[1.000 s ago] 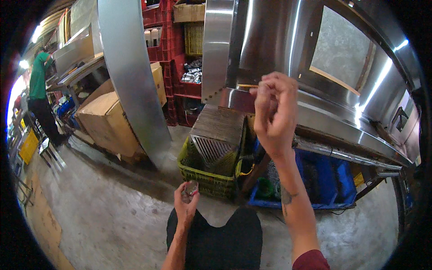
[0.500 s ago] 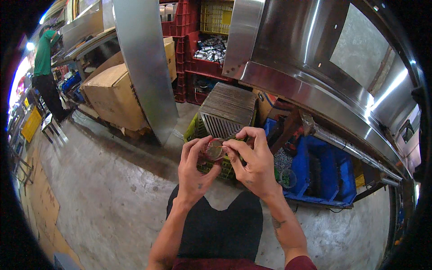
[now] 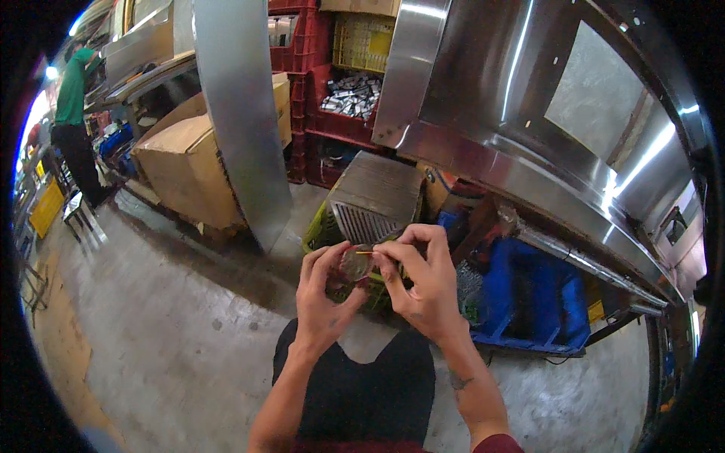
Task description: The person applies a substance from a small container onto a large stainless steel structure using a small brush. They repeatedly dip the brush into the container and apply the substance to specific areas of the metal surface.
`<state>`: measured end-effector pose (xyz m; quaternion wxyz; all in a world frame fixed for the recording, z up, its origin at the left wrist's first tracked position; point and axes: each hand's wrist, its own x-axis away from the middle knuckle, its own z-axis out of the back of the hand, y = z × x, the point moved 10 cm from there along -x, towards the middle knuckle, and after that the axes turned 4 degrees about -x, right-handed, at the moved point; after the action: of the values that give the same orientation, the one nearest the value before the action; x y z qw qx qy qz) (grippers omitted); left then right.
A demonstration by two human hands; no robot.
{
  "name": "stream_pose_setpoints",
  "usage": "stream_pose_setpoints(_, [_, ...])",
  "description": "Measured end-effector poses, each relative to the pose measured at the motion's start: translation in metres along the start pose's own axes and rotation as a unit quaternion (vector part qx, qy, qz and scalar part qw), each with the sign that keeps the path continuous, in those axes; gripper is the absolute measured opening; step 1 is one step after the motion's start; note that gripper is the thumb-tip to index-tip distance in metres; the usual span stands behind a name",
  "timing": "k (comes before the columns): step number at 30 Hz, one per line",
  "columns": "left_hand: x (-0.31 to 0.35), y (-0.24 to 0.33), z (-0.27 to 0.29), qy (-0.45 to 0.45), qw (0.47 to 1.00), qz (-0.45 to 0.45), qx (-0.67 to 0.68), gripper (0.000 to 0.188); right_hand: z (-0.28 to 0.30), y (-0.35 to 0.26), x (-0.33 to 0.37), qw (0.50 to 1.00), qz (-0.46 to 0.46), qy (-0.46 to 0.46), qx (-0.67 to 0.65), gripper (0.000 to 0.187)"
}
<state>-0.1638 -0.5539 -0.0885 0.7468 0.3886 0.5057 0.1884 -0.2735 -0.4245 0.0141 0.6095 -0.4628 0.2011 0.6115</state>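
Observation:
My left hand [image 3: 321, 294] curls its thumb and fingers round the rim of a small, round, see-through piece with a reddish edge [image 3: 355, 267]; its exact kind is unclear. My right hand [image 3: 423, 279] pinches a thin yellow stick-like thing [image 3: 364, 252] between thumb and forefinger, its tip over the upper part of the round piece. Both hands are raised above my lap, close together. Just beyond them, a stack of slotted metal plates [image 3: 381, 185] stands in a yellow-green crate [image 3: 316, 230], partly hidden by my hands.
Blue divided bins [image 3: 495, 294] lie at the right, below a bench with large sheet-metal parts [image 3: 483, 158]. Red crates [image 3: 298, 113] with small metal pieces stand behind. A cardboard box [image 3: 181, 174] and an upright metal panel [image 3: 238, 113] are at left; a person in green [image 3: 73, 98] stands farther off.
The view has shifted slightly. The yellow stick-like thing now lies nearer the top of the round piece, and my right hand has turned a little. Both hands keep their holds.

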Motion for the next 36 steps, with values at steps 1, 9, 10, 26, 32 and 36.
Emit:
stream_pose_setpoints(1, [0.0,-0.003,0.003,0.01,1.0,-0.002,0.0,0.065,0.006,-0.003,-0.004,1.0,0.001,0.022,-0.011,0.027])
stream_pose_setpoints(9, [0.032,-0.11,-0.015,0.028,0.993,0.116,0.013,0.059,0.067,0.0,-0.076,0.953,0.156,0.233,0.113,0.024])
stream_pose_setpoints(10, [0.039,-0.118,-0.018,0.02,0.991,0.131,0.018,0.06,0.069,0.006,-0.084,0.95,0.164,0.239,0.113,0.023])
stream_pose_setpoints(26, [0.107,-0.199,-0.033,-0.003,0.986,0.166,-0.01,0.06,0.052,0.039,-0.111,0.949,0.17,0.227,0.137,0.02])
stream_pose_setpoints(32, [0.103,-0.196,-0.032,-0.011,0.983,0.184,-0.019,0.059,0.051,0.039,-0.112,0.945,0.181,0.224,0.153,0.02])
stream_pose_setpoints(36, [0.105,-0.198,-0.032,-0.026,0.975,0.223,0.0,0.058,0.049,0.039,-0.112,0.943,0.178,0.229,0.16,0.019])
